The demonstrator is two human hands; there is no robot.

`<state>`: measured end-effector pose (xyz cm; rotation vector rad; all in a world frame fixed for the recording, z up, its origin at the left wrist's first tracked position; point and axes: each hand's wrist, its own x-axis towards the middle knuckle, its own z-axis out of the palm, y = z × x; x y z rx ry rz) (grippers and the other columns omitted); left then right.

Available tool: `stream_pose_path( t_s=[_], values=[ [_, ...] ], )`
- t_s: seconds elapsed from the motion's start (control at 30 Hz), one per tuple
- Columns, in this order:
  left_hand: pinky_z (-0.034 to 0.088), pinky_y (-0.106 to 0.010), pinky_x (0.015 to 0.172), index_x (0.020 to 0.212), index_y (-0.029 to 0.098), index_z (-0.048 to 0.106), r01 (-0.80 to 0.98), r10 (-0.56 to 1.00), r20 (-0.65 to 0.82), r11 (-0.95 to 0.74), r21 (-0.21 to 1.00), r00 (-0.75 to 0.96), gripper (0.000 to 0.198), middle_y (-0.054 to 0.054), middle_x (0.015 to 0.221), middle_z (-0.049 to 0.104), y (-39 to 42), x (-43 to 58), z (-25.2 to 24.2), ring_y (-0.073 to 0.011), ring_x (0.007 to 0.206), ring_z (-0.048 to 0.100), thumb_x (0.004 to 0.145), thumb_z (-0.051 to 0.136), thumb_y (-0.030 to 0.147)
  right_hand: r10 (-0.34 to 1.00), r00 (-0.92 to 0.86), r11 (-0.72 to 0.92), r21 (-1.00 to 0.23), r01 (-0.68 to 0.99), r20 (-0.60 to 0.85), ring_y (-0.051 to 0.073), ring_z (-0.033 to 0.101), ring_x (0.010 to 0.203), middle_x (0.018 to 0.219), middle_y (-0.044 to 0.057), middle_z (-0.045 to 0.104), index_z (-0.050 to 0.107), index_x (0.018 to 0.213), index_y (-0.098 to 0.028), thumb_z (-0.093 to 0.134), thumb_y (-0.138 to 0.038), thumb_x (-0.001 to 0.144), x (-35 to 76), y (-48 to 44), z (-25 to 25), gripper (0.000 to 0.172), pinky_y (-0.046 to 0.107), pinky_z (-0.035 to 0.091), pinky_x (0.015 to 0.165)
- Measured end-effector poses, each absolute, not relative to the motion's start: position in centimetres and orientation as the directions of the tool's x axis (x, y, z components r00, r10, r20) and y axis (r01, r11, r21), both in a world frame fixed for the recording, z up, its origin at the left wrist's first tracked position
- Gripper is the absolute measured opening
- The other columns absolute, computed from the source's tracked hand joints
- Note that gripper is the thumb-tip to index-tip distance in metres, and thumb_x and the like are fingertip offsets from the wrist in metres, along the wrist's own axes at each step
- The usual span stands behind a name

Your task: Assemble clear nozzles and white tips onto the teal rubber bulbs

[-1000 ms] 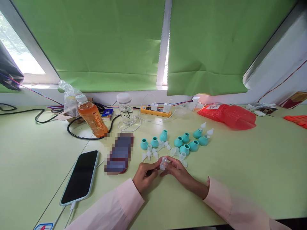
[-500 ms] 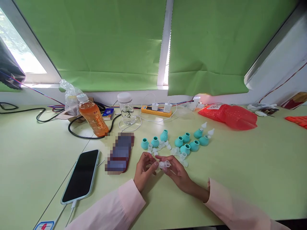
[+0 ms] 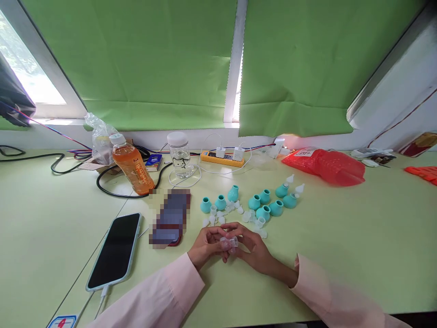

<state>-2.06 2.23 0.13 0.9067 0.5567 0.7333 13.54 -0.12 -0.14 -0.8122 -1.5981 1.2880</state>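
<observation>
Between my fingers is a small clear plastic cup-like piece (image 3: 233, 242), its round mouth turned to the right. My left hand (image 3: 206, 246) pinches it from the left, and my right hand (image 3: 253, 248) closes on it from the right. Fingers hide part of it. Beyond my hands lie several loose translucent plastic pieces, among them a small clear cup (image 3: 260, 222). Several teal rubber bulbs stand around them, such as one bulb (image 3: 263, 212) with an open neck. At the right, a teal bulb (image 3: 290, 200) has a white pointed nozzle (image 3: 300, 188) by its neck.
Left of my hands lie a blurred-screen phone (image 3: 170, 218) and a white-cased phone (image 3: 116, 250) on a cable. Behind stand an orange drink bottle (image 3: 133, 166), a clear jar (image 3: 180, 157) and a yellow power strip (image 3: 218, 158). A red plastic bag (image 3: 327, 167) lies back right.
Both hands have drawn closer together and slightly toward me, with the clear piece between them. More loose translucent pieces show beyond my left hand. The bulbs stay put.
</observation>
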Motion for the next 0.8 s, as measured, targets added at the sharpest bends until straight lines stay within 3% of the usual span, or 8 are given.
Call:
stream_pose_path(
  t_s=[0.3,0.43,0.53,0.6,0.63,0.7,0.73,0.8],
  values=[
    [0.038,-0.021,0.038,0.058,0.012,0.045,-0.309,0.790,-0.143,0.390,0.867,0.597,0.031,-0.002,0.052,0.058,2.2,-2.1,0.1,-0.0101,0.041,0.051,0.050,0.072,0.024,0.855,-0.401,0.417,-0.895,0.157,0.328,0.018,0.048,0.096,0.103,0.005,0.051,0.057,0.094,-0.027,0.057,-0.025,0.072,13.7,-0.1,0.7,0.022,0.034,0.040,0.084],
    [0.039,-0.021,0.039,0.059,0.013,0.043,-0.276,0.813,-0.142,0.348,0.896,0.564,0.034,-0.001,0.052,0.056,2.1,-1.9,-0.3,-0.0096,0.041,0.050,0.050,0.073,0.027,0.849,-0.380,0.474,-0.847,0.241,0.367,0.016,0.051,0.084,0.090,0.003,0.052,0.059,0.091,-0.027,0.058,-0.027,0.071,13.8,-0.1,0.9,0.020,0.031,0.043,0.075],
    [0.041,-0.023,0.041,0.069,0.012,0.049,-0.219,0.842,-0.068,0.216,0.952,0.535,0.033,-0.003,0.059,0.057,1.9,-2.0,-0.3,-0.0095,0.044,0.050,0.056,0.068,0.035,0.857,-0.334,0.486,-0.830,0.272,0.393,0.015,0.052,0.079,0.085,0.002,0.053,0.059,0.090,-0.026,0.057,-0.027,0.071,13.9,0.0,0.7,0.019,0.029,0.044,0.070],
    [0.044,-0.026,0.047,0.085,0.011,0.052,-0.110,0.877,0.090,-0.042,0.993,0.472,0.034,-0.006,0.069,0.057,1.9,-2.4,0.0,-0.0119,0.053,0.052,0.064,0.060,0.037,0.879,-0.253,0.466,-0.839,0.281,0.403,0.015,0.052,0.078,0.084,0.003,0.054,0.058,0.089,-0.025,0.056,-0.027,0.071,14.0,0.1,0.4,0.018,0.029,0.044,0.069],
    [0.046,-0.028,0.053,0.094,0.012,0.052,-0.016,0.878,0.213,-0.228,0.973,0.428,0.035,-0.007,0.075,0.058,2.0,-2.6,0.3,-0.0141,0.061,0.053,0.068,0.057,0.035,0.895,-0.203,0.442,-0.852,0.281,0.398,0.015,0.052,0.077,0.083,0.003,0.054,0.058,0.088,-0.024,0.056,-0.027,0.072,14.0,0.1,0.3,0.017,0.029,0.044,0.068],
    [0.045,-0.035,0.069,0.104,0.014,0.049,0.250,0.797,0.490,-0.585,0.772,0.352,0.035,-0.011,0.090,0.056,2.6,-3.2,0.9,-0.0190,0.081,0.052,0.072,0.053,0.029,0.925,-0.114,0.379,-0.885,0.270,0.362,0.016,0.052,0.079,0.083,0.003,0.055,0.056,0.087,-0.023,0.055,-0.028,0.072,14.0,0.1,0.0,0.015,0.028,0.044,0.068],
    [0.042,-0.038,0.077,0.106,0.016,0.049,0.381,0.735,0.584,-0.678,0.628,0.345,0.035,-0.012,0.100,0.054,2.9,-3.4,1.1,-0.0218,0.091,0.048,0.073,0.052,0.026,0.937,-0.086,0.349,-0.900,0.262,0.338,0.016,0.052,0.080,0.084,0.003,0.055,0.055,0.086,-0.022,0.055,-0.028,0.073,13.9,0.1,-0.2,0.015,0.028,0.044,0.069],
    [0.034,-0.045,0.086,0.115,0.018,0.043,0.614,0.691,0.640,-0.676,0.408,0.336,0.040,-0.013,0.120,0.040,3.8,-3.7,1.5,-0.0273,0.109,0.035,0.076,0.048,0.023,0.951,-0.071,0.308,-0.918,0.249,0.300,0.017,0.052,0.082,0.084,0.003,0.056,0.055,0.085,-0.022,0.054,-0.030,0.073,13.8,0.1,-0.4,0.015,0.028,0.045,0.070]
  ],
)
